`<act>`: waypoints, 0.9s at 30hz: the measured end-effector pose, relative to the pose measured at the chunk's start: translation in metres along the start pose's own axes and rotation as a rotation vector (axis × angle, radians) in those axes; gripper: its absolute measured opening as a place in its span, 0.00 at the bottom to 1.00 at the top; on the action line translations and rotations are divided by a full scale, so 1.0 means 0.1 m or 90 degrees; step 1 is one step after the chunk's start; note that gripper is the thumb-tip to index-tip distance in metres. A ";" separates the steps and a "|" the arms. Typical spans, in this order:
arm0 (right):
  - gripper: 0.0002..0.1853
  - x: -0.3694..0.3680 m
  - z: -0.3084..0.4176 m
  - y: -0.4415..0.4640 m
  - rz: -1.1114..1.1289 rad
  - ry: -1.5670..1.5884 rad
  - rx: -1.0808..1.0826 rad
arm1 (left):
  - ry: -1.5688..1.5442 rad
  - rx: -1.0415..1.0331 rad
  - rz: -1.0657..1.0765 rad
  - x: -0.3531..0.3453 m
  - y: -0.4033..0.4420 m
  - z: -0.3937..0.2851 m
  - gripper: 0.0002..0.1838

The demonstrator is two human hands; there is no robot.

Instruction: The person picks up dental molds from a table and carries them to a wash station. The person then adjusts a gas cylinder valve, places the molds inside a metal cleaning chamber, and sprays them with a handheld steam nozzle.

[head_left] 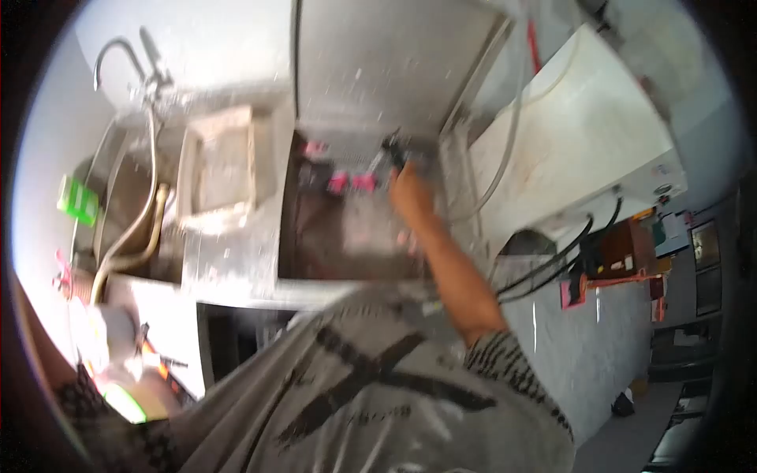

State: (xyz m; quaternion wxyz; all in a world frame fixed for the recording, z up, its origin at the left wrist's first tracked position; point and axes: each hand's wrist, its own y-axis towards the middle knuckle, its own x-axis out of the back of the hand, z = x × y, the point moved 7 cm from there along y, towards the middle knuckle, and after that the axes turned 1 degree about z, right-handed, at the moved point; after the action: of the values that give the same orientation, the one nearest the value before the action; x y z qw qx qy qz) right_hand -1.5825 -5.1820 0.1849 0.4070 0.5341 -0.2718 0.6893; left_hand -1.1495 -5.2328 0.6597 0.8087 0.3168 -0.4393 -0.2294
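Note:
My right hand reaches into a square metal basin, with its fingers wrapped round a small black gun-shaped tool. Blur hides the tool's exact kind. A pale streak shows just left of its tip. Pink pieces lie in the basin to the left of the hand, and another pink piece sits near the back left corner. Of my left side only the sleeve and part of the arm show at the lower left edge; the left hand itself is out of frame.
A tap with a hose stands at left beside a framed tray. A green box is at far left. A metal panel rises behind the basin. To the right stands a white cabinet with black cables.

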 end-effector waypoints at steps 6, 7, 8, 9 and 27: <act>0.27 -0.23 0.03 0.08 0.076 0.001 0.019 | 0.068 -0.028 0.033 -0.26 0.03 0.00 0.18; 0.27 -0.19 0.05 0.15 0.063 0.002 0.028 | 0.072 -0.024 0.032 -0.27 0.03 0.02 0.18; 0.28 -0.24 0.06 0.15 0.071 0.018 0.032 | 0.077 -0.018 0.025 -0.27 0.05 0.05 0.18; 0.29 -0.31 0.07 0.12 0.084 0.035 0.034 | 0.075 -0.011 0.021 -0.26 0.08 0.08 0.18; 0.24 -0.35 0.13 0.21 0.088 -0.028 0.048 | 0.141 0.010 -0.019 -0.28 0.18 -0.18 0.17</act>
State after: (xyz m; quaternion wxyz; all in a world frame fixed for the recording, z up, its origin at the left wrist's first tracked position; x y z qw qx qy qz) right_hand -1.5907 -5.2127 0.1562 0.3318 0.5439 -0.2906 0.7139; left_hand -1.1462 -5.1965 0.6494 0.8462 0.3532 -0.3445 -0.2014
